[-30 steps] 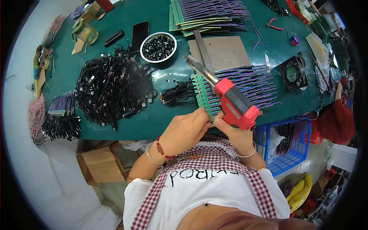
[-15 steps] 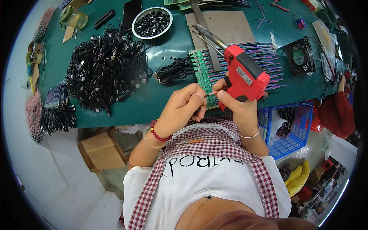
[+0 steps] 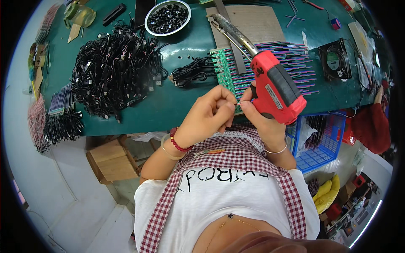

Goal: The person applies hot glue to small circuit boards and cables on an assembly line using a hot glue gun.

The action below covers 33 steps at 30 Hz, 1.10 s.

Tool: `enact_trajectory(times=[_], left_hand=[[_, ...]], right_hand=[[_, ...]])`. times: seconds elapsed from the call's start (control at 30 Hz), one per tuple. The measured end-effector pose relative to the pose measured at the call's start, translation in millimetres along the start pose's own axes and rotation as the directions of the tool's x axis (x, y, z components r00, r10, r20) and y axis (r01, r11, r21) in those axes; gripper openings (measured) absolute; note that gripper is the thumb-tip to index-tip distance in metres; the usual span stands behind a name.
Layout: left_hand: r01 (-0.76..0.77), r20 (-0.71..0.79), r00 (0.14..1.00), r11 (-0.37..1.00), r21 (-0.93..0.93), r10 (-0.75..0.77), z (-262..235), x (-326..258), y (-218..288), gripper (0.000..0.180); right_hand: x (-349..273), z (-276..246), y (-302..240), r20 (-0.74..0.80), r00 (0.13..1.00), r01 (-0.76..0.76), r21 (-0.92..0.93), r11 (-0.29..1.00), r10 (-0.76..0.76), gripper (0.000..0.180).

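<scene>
A red and black soldering gun (image 3: 274,86) rests in my right hand (image 3: 266,120), which is closed round its handle. Its metal barrel points up and away to the left, over a row of green circuit boards (image 3: 224,71). My right thumb and forefinger also meet at a thin wire end (image 3: 238,103). On the other side of that wire, my left hand (image 3: 211,110) is closed with its fingers curled, pinching the wire. Most of the wire is hidden by the fingers. Several dark and purple wires (image 3: 291,63) fan out rightward from the boards.
A large heap of black cables (image 3: 116,71) covers the table's left part, with a metal bowl of small black parts (image 3: 168,19) behind it. A black fan (image 3: 334,60) lies at the right. Below the table edge stands a blue crate (image 3: 322,145). Another person's red sleeve (image 3: 371,126) shows far right.
Both hands have come closer together at the wire, and its pinkish stretch shows less now. The soldering gun has shifted slightly right and nearer to me. The whole view has tilted a little.
</scene>
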<state>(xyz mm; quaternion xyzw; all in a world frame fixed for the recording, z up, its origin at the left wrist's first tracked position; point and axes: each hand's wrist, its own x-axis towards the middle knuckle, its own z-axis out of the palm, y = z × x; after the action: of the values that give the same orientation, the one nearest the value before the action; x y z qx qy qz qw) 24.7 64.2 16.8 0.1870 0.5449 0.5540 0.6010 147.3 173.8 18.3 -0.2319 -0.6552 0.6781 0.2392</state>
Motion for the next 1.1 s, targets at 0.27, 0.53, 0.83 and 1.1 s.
enact_trajectory(times=[0.27, 0.53, 0.83, 1.1], left_hand=[[-0.236, -0.065, 0.965, 0.947, 0.219, 0.256, 1.7, -2.1, -1.8, 0.008], [-0.406, -0.241, 0.835, 0.849, 0.338, 0.495, 8.6, 2.1, -19.1, 0.007], [-0.462, -0.013, 0.594, 0.354, 0.813, 0.805, 6.6, 10.4, -15.9, 0.014], [-0.304, 0.050, 0.626, 0.185, 0.935, 0.778, -19.2, 30.3, -6.6, 0.013]], right_hand=[[-0.8, 4.7, 0.9, -0.057, 0.998, -0.034, -0.016, 0.999, 0.033, 0.012], [-4.9, 4.0, 1.7, -0.108, 0.983, -0.133, 0.155, 0.979, 0.151, 0.018], [-1.1, 0.4, 11.3, -0.083, 0.983, -0.159, 0.058, 0.986, 0.164, 0.019], [-8.8, -5.3, 9.2, -0.326, 0.939, -0.122, -0.005, 0.992, 0.114, 0.014]])
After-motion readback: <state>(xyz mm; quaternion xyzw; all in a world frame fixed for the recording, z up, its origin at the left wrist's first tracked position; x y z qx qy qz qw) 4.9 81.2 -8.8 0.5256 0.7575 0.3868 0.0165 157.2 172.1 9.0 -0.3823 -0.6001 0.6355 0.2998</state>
